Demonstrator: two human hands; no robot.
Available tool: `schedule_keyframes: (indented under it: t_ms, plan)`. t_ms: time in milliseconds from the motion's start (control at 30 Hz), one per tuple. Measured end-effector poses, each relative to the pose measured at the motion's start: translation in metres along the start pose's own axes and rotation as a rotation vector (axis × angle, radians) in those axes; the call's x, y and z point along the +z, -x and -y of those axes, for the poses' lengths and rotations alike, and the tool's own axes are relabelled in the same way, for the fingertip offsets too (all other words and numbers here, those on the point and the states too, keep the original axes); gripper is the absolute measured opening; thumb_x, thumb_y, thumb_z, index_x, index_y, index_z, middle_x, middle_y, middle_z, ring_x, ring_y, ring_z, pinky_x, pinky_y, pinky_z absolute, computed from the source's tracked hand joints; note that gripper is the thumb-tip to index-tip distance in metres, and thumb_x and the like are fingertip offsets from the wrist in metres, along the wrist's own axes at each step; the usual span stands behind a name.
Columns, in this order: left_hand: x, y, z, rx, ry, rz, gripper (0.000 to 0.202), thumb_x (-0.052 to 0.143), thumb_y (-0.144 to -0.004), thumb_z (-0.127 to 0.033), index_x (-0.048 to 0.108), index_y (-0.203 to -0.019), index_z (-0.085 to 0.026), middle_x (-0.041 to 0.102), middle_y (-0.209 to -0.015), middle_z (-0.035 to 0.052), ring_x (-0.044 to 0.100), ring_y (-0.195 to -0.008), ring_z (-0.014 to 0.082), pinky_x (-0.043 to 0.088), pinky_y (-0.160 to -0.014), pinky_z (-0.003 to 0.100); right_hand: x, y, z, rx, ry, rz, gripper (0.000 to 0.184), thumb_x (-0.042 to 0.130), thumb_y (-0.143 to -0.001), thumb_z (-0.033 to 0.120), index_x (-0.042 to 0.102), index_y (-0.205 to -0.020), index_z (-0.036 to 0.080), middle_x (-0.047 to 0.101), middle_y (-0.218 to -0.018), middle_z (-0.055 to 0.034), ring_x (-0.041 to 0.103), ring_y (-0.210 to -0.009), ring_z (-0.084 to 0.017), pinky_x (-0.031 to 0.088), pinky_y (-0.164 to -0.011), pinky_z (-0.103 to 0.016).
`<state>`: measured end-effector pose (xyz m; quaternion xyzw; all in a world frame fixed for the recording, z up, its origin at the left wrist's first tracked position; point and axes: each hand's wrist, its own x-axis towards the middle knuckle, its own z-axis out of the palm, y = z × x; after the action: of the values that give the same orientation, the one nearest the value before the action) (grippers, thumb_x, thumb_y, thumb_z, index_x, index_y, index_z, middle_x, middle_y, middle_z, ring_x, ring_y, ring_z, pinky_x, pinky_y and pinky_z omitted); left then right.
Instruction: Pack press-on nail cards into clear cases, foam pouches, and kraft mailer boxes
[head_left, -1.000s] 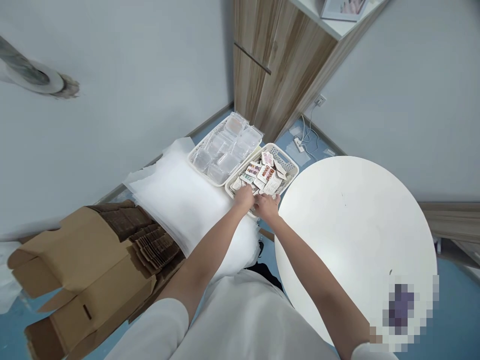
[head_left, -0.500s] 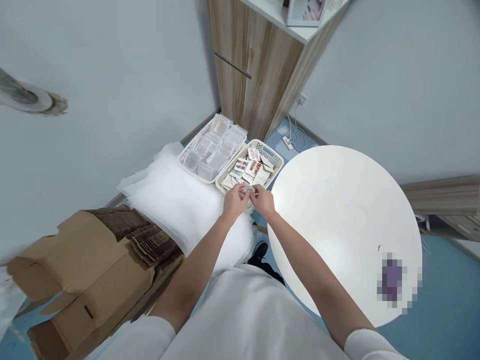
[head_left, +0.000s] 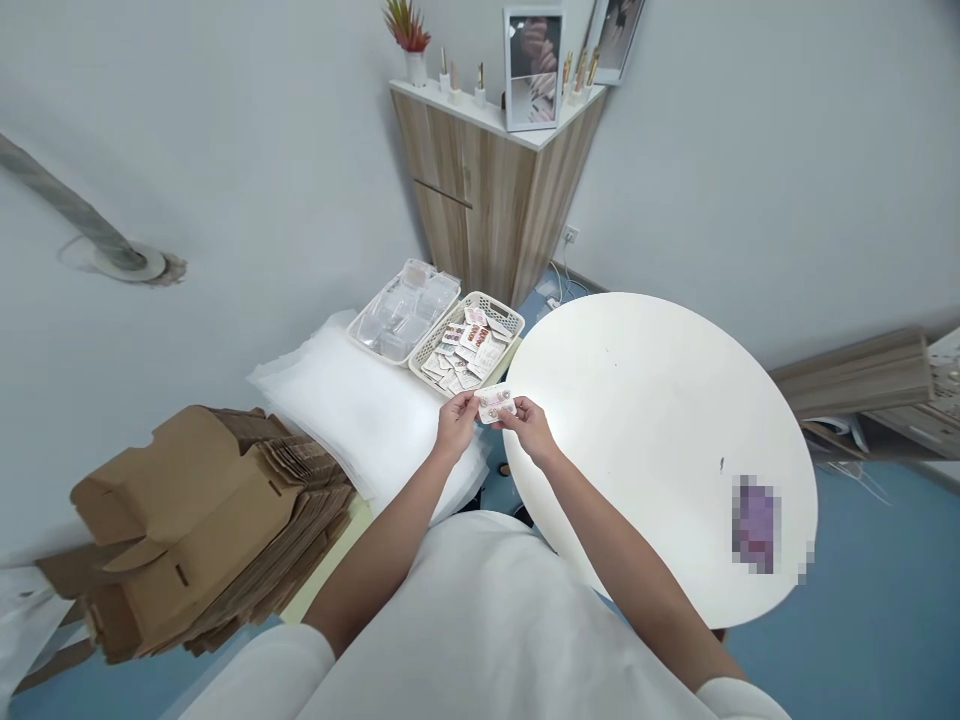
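Observation:
Between both hands I hold a small white card (head_left: 496,401) with several round pinkish-brown motifs facing me. My left hand (head_left: 456,426) pinches its left edge. The right edge is gripped by my right hand (head_left: 532,430), with fingers at the lower corner. Just beyond my hands stands a white perforated basket (head_left: 517,322) full of similar small cards (head_left: 466,350), some with brown or purple shapes. To its left a second white basket (head_left: 352,345) holds clear plastic cases (head_left: 409,310).
A stack of white foam sheets (head_left: 322,390) lies on my left, beside folded cardboard boxes (head_left: 187,490). On my right is a round white table (head_left: 637,420) bearing a blurred purple item (head_left: 757,525). A wooden cabinet (head_left: 480,200) fills the corner.
The card has turned flat, showing its patterned face, and my hands have drawn slightly back from the basket. The view has tilted up, bringing the cabinet top into sight.

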<state>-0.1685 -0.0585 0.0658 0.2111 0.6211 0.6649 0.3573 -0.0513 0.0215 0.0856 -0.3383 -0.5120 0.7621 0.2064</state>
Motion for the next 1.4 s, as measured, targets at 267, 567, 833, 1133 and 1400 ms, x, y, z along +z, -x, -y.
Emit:
schedule_keyframes:
  t_ms: [267,567,833,1133,1400]
  plan:
    - [0.038,0.020,-0.010,0.000,-0.125,0.130,0.031,0.053,-0.074,-0.040,0.061,-0.089,-0.014,0.059,-0.069,0.0011,0.052,-0.060,0.0099,0.044,-0.060,0.024,-0.036,0.043,0.005,-0.059,-0.019,-0.029,0.033,0.068,-0.061,0.038,0.053,-0.082,0.018,0.064,-0.083,-0.0023,0.061,-0.068,-0.014,0.050,-0.073,-0.036]
    - [0.103,0.052,0.013,-0.077,-0.257,0.464,0.038,0.053,-0.074,-0.038,0.060,-0.104,-0.016,0.063,-0.078,0.0033,0.055,-0.067,0.0116,0.044,-0.064,0.026,-0.106,0.132,-0.011,-0.080,-0.033,-0.247,0.056,0.066,-0.062,0.031,0.043,-0.113,0.027,0.053,-0.077,0.0044,0.062,-0.062,-0.013,0.050,-0.073,-0.038]
    - [0.156,0.089,0.029,-0.226,-0.170,0.588,0.039,0.058,-0.071,-0.037,0.059,-0.103,-0.015,0.062,-0.082,0.0059,0.057,-0.075,0.0122,0.046,-0.075,0.031,-0.138,0.196,-0.038,-0.055,-0.093,-0.482,0.059,0.063,-0.066,0.035,0.039,-0.119,0.028,0.048,-0.068,0.0070,0.063,-0.064,-0.016,0.049,-0.076,-0.040]
    - [0.173,0.114,0.043,-0.247,-0.304,0.670,0.050,0.067,-0.063,-0.026,0.053,-0.111,-0.019,0.056,-0.093,0.0052,0.059,-0.071,0.0111,0.046,-0.069,0.028,-0.168,0.210,-0.044,-0.144,-0.140,-0.645,0.063,0.062,-0.067,0.037,0.033,-0.122,0.028,0.053,-0.071,0.0055,0.061,-0.065,-0.014,0.048,-0.078,-0.041]
    - [0.174,0.113,0.042,-0.109,-0.397,0.796,0.067,0.065,-0.063,-0.023,0.040,-0.125,-0.023,0.052,-0.093,0.0032,0.056,-0.069,0.0082,0.047,-0.073,0.029,-0.177,0.205,-0.042,-0.150,-0.099,-0.587,0.056,0.058,-0.071,0.038,0.041,-0.123,0.028,0.050,-0.074,0.0040,0.060,-0.068,-0.013,0.049,-0.079,-0.039]
